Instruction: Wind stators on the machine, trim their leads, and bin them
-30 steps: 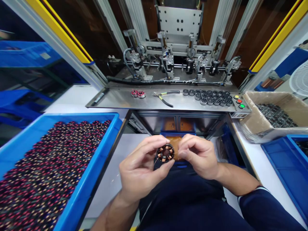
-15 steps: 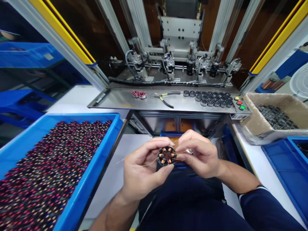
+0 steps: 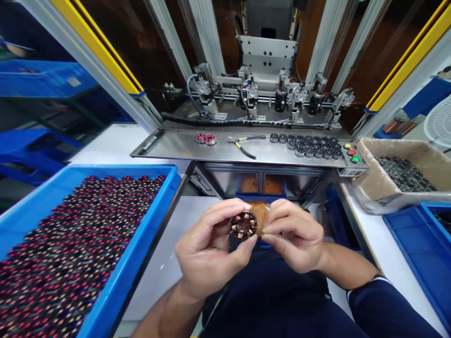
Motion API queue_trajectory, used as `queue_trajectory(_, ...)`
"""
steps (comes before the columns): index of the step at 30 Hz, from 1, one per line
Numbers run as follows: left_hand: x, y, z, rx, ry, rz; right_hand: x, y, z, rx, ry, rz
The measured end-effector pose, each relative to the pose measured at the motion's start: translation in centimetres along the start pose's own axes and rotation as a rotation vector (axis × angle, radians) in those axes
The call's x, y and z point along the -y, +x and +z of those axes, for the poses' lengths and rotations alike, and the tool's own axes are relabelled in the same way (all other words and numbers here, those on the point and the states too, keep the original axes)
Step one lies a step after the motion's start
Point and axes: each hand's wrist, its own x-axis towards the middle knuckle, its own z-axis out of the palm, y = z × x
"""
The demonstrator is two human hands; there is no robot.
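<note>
Between the thumb and fingers of my left hand (image 3: 209, 249), a round motor stator with copper windings (image 3: 251, 224) is held upright, its ring of coils facing me. Beside its right edge, my right hand (image 3: 298, 234) is closed in a pinch, thumb against index finger. A thin copper wire (image 3: 259, 228) runs from the stator to those fingertips; most of it is too fine to make out. Both hands are in front of my body, below the front edge of the metal tray (image 3: 169, 145).
The tray carries two red-wound stators (image 3: 210, 140), cutting pliers (image 3: 243, 147) and several dark cores (image 3: 313, 145). A blue crate (image 3: 172, 176) of wound stators stands left. To the right are control buttons (image 3: 350, 152), a carton (image 3: 366, 173) of parts and another blue crate (image 3: 405, 234). Machine fixtures (image 3: 252, 96) stand behind.
My right fingers have closed into a tighter pinch, slightly lower and farther from the stator. The stator has turned a little in my left hand. The loose wire on the left shows less now.
</note>
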Motion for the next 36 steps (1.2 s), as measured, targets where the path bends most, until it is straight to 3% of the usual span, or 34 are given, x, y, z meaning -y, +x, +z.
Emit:
queue_trajectory(3,-0.4,0.3,-0.4,0.038,-0.114,-0.110,-0.6,0.7,-0.9,0.042,0.045,-0.006)
queue_trajectory(8,-0.9,0.8,-0.4,0.118,-0.301,-0.355,-1.1,3.0,-2.1,0.294,0.053,-0.118)
queue_trajectory(12,-0.7,0.9,-0.1,0.188,-0.438,-0.436,-1.0,4.4,-2.3,0.411,0.021,-0.198)
queue_trajectory(14,-0.5,1.0,-0.1,0.223,-0.502,-0.457,-0.9,4.5,-2.3,0.407,0.003,-0.243)
queue_trajectory(19,-0.3,1.3,-0.1,0.303,-0.608,-0.523,-0.1,2.9,-2.6,0.247,-0.160,-0.315)
queue_trajectory(24,-0.8,0.9,0.5,0.139,-0.409,-0.333,0.8,0.6,-2.9,0.182,-0.324,-0.205)
queue_trajectory(30,-0.8,0.1,0.9,-0.003,-0.117,0.032,1.6,0.3,-0.4,-0.111,-0.384,-0.288)
queue_trajectory(33,-0.5,-0.4,1.1,-0.038,-0.089,0.067,1.8,0.3,0.7,-0.140,-0.305,-0.176)
queue_trajectory(36,-0.3,-0.8,1.3,-0.061,-0.148,-0.023,1.6,0.3,1.2,-0.151,-0.202,-0.069)
